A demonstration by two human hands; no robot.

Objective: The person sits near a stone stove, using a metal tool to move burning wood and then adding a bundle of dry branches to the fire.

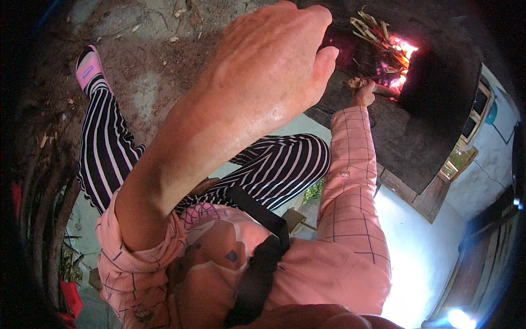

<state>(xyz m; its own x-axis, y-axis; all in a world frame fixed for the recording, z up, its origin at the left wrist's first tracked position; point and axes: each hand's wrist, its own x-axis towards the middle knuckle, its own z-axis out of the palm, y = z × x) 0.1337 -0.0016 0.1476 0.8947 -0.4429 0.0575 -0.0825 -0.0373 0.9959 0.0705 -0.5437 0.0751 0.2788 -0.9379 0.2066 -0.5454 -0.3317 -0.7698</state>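
Observation:
My left hand (276,52) is raised close to the view, seen from its back, with the fingers curled and the thumb bent. The inside of its grip is hidden, so whether it holds anything cannot be made out. Farther off, my right hand (364,95) is closed round a thick piece of firewood (388,90), whose far end reaches the fire. Flames and glowing embers (404,54) burn in the opening of a dark stove (438,104). A bundle of thin dry sticks (370,28) leans into the fire beside the log.
My legs in striped trousers (285,164) are spread below, one foot in a pink slipper (89,68) on the dirt floor (145,93). Long wood pieces (52,219) lie at the left near a red item (70,299). A pale wall (487,181) stands at the right.

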